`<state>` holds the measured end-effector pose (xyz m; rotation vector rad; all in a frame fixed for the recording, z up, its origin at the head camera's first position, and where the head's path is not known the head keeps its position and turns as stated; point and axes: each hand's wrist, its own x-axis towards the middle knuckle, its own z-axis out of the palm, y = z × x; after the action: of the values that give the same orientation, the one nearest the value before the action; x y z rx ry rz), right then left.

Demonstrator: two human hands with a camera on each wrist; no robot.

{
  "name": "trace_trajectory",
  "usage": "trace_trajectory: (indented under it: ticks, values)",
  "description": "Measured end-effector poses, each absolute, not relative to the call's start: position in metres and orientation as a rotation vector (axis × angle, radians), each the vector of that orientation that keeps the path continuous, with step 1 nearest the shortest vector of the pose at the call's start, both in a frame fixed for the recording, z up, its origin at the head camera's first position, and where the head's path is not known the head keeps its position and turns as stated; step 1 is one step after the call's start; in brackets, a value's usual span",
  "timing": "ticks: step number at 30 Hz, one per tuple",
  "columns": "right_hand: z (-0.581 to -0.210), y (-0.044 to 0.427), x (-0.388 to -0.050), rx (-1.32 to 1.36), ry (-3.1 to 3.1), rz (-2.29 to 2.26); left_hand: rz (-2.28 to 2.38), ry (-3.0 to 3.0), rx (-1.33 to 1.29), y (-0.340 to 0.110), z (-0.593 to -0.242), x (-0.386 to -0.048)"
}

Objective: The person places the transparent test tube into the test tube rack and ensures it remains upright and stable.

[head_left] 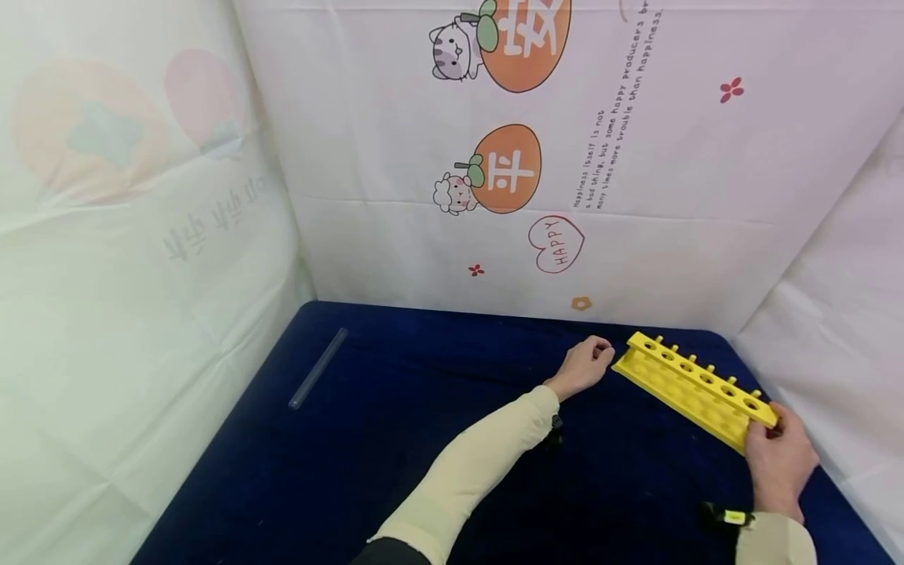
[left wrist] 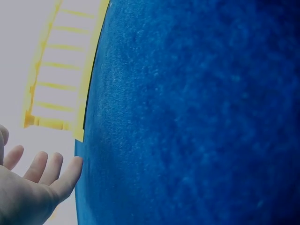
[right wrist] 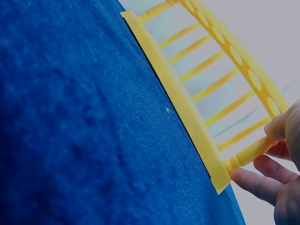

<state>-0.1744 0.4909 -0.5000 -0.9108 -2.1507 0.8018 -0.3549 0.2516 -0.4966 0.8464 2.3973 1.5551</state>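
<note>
A yellow rack [head_left: 695, 384] with a row of round holes and short pegs stands at the right of the dark blue table. My right hand [head_left: 780, 459] grips its near right end; in the right wrist view the thumb and fingers [right wrist: 253, 185] are round the end post. Just off the rack's far left end is my left hand [head_left: 581, 367], apart from it and holding nothing. The left wrist view shows that hand [left wrist: 35, 190] with its fingers loosely bent and spread, below the rack's end [left wrist: 79, 133].
A clear tube [head_left: 318, 369] lies slantwise on the left part of the blue table [head_left: 318, 471]. White printed cloth [head_left: 367, 157] hangs behind the table and along both sides, close to the right hand.
</note>
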Motion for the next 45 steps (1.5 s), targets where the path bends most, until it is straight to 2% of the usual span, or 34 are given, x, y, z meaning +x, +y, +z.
trace_trajectory:
  ticks: [23,45]
  values:
    - [-0.501,0.497,-0.172,-0.913,-2.197,0.784,1.632,2.404,0.720,0.273,-0.505,-0.358]
    - [-0.501,0.500,-0.166,-0.909,-2.233,0.801,1.686,2.316,0.768,0.273,-0.500,-0.348]
